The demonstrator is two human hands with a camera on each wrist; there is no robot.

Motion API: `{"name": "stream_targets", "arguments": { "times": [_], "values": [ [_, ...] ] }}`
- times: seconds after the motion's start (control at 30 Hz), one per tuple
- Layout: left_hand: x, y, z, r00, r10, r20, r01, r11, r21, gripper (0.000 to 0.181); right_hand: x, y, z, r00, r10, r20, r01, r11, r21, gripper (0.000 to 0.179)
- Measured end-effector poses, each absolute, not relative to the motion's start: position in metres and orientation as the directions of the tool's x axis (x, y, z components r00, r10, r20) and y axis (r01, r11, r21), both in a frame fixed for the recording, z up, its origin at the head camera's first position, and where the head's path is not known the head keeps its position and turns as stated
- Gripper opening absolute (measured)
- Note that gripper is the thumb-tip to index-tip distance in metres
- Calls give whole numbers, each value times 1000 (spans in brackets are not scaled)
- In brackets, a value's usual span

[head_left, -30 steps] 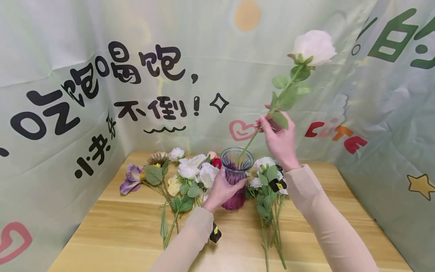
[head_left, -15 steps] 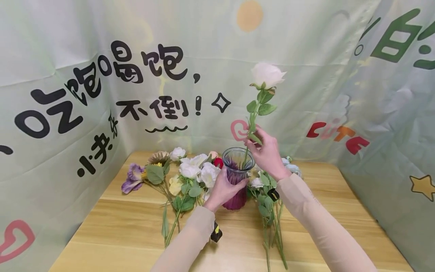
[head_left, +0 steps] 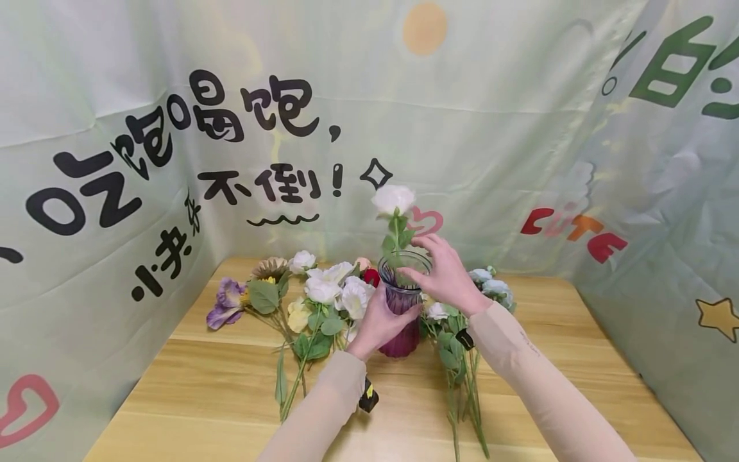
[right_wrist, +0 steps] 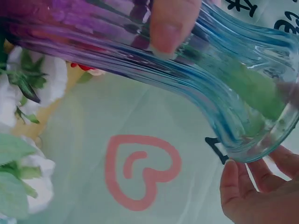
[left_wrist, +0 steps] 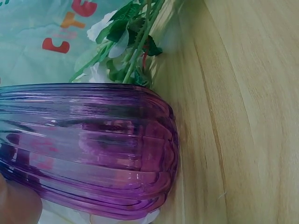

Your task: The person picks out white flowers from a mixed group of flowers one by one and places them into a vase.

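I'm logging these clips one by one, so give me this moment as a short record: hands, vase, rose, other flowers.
Left hand: grips the vase
Right hand: at the top of the vase, fingers and thumb apart; contact unclear
Vase condition: upright glass, purple below, bluish at the top
White rose: stem inside the vase, bloom above it
Left of vase: white flowers and a purple flower on the table
Right of vase: pale blue flowers

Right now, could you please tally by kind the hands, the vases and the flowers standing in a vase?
Hands: 2, the left hand and the right hand
Vases: 1, the glass vase
Flowers in the vase: 1, the white rose
Total: 4
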State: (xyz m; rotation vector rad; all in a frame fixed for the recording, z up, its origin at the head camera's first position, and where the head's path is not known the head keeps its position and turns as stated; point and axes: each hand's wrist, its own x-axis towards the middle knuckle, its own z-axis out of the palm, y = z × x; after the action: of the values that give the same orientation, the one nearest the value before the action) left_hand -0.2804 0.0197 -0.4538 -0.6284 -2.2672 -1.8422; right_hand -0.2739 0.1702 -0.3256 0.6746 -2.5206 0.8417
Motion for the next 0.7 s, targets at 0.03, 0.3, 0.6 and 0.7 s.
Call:
{"name": "stream_targets", "arguments": {
  "times": [0.03,0.3,0.6,0.7],
  "values": [
    [-280,20,-454,-900,223,374,411,154,898,75,-273,171,-327,-820,-306,483,-537,704,-465,58],
    [-281,20,-453,-889,219,402,437,144,888,74,-271,183,-344,-862,-226,455,-493,584,-645,42],
    [-281,21,-453,-896,224,384,415,112,903,74,-266,200,-365,-873,-82,480,-466,425,-776,29],
    [-281,21,-454,-895,222,387,417,109,902,75,-265,204,-372,-894,-39,447,-420,422,-804,35]
  ]
}}
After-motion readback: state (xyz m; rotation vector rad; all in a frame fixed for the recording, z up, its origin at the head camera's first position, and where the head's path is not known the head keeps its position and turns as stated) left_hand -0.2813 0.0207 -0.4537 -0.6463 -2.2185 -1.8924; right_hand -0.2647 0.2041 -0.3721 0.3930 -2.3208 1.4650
